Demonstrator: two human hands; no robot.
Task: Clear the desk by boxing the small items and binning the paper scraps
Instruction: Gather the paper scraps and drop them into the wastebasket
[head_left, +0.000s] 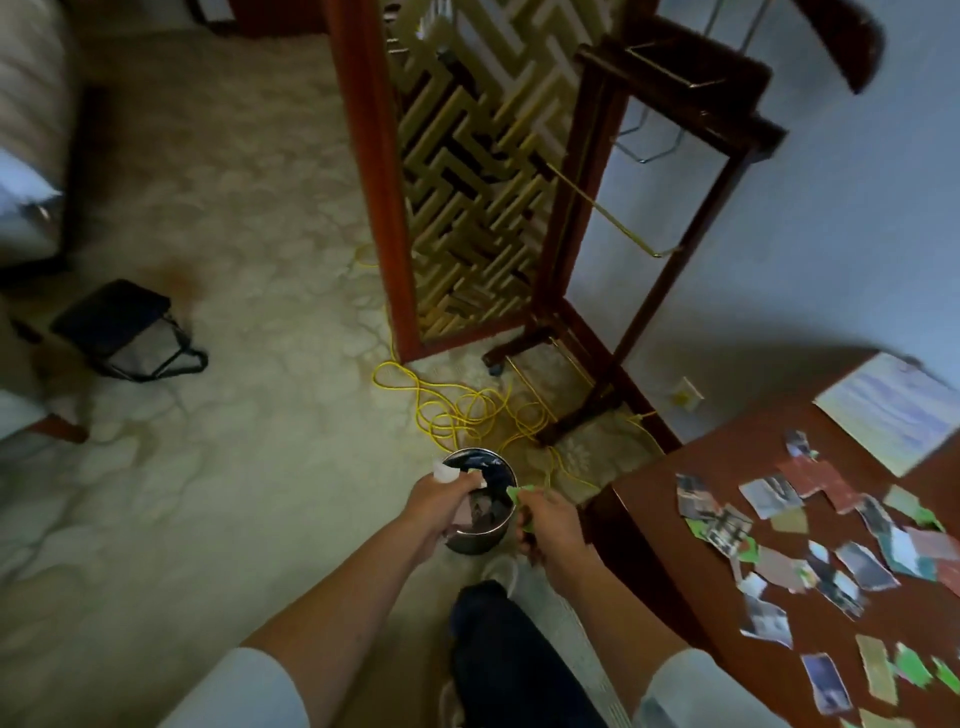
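Green paper scrap (521, 493) pinched in right hand (553, 525), pale scrap (447, 473) in left hand (441, 506), both over the near round dark metal bin (475, 543); binning step, seemingly; next: release, then fetch torn scraps (769, 496) from brown wooden bench (727, 462), right.

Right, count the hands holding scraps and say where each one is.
2. The left hand holds pale scraps over the bin's left rim; the right hand holds a green scrap by its right rim.

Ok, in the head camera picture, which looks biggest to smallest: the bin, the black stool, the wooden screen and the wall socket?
The wooden screen, by far.
Then the black stool.
Then the bin.
The wall socket, smallest.
Looks only: distances differ.
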